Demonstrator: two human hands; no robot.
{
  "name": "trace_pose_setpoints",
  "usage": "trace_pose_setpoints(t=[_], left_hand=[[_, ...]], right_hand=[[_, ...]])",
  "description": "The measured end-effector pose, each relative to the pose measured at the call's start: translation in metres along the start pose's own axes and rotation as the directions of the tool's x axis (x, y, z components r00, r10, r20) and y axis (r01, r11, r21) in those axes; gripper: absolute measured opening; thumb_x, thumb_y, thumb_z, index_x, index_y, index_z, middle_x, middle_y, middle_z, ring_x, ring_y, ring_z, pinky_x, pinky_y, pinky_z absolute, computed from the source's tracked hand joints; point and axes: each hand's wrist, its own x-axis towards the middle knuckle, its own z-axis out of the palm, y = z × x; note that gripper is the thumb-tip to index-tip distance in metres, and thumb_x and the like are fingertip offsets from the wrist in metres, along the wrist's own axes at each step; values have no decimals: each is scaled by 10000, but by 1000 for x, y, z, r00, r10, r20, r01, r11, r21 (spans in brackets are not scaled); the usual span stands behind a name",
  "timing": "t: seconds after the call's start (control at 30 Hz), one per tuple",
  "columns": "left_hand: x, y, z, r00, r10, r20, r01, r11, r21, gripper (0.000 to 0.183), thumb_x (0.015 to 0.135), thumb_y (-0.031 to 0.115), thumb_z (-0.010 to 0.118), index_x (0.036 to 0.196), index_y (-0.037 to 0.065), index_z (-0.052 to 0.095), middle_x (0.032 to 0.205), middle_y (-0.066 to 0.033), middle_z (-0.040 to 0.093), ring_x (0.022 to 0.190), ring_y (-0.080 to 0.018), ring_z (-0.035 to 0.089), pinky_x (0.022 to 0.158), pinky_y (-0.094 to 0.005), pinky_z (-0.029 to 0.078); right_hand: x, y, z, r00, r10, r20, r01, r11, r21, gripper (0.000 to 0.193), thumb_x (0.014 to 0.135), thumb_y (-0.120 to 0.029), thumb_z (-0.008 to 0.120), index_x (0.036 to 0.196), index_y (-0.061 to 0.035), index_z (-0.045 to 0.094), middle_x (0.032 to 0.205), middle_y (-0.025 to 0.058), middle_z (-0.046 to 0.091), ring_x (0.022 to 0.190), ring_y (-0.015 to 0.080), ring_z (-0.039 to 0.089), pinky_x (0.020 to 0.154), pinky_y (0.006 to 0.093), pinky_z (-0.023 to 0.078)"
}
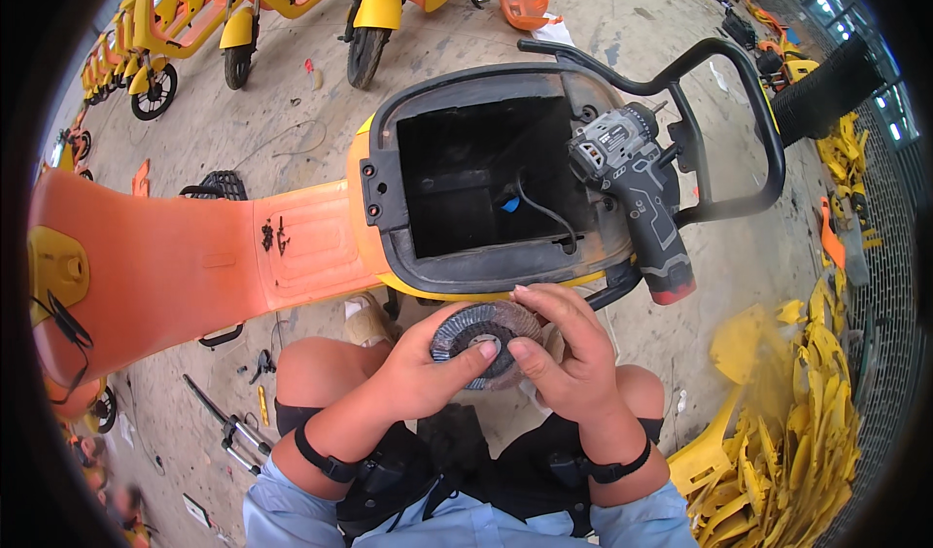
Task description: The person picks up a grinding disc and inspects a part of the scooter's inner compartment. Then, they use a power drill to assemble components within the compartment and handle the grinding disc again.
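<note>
A round flap disc [455,332] with dark, overlapping abrasive flaps sits between my hands, above my lap. My left hand [420,365] grips its left side, the thumb pressed near the hub. On the right edge rests the thumb of my right hand [575,365], while the fingers curl over the far side; the disc hides part of them. Just beyond is an orange and yellow electric scooter body [306,242] with its seat bay [384,150] uncovered. A cable runs inside the dark bay. A grey cordless drill [641,193] lies across the bay's right rim.
Small dark screws [282,235] lie on the scooter's footboard. A black tubular rack [768,130] juts out at the right. Yellow plastic panels [768,451] are heaped at lower right. More scooters [374,14] stand at the back left. A yellow-handled tool [262,405] lies on the floor.
</note>
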Motion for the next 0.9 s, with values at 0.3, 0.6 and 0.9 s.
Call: trace_pose_setpoints(t=[0.3, 0.6, 0.9], left_hand=[[-2, -1, -1, 995, 97, 12, -97, 975, 200, 288, 1027, 222, 621, 1219, 7, 625, 983, -59, 693, 904, -103, 622, 816, -292, 522], [-3, 2, 0, 989, 143, 39, -148, 944, 295, 307, 1060, 276, 562, 1114, -13, 652, 910, -102, 686, 780, -162, 656, 724, -306, 523], [-5, 7, 2, 996, 85, 31, -90, 955, 282, 309, 1064, 277, 556, 1085, -18, 646, 866, -103, 671, 761, -142, 630, 705, -301, 513]], right_hand=[[1, -1, 7, 995, -96, -2, 94, 976, -197, 448, 839, -83, 786, 1261, -8, 657, 1196, 175, 654, 1080, 317, 640, 933, 379, 514], [-5, -1, 8, 986, -158, -46, 143, 963, -229, 395, 820, -78, 794, 1186, 5, 670, 1142, 173, 652, 1013, 285, 640, 882, 347, 513], [-8, 0, 8, 990, -134, -50, 123, 976, -180, 374, 829, -73, 795, 1163, 20, 657, 1132, 157, 607, 1023, 258, 602, 886, 333, 496]])
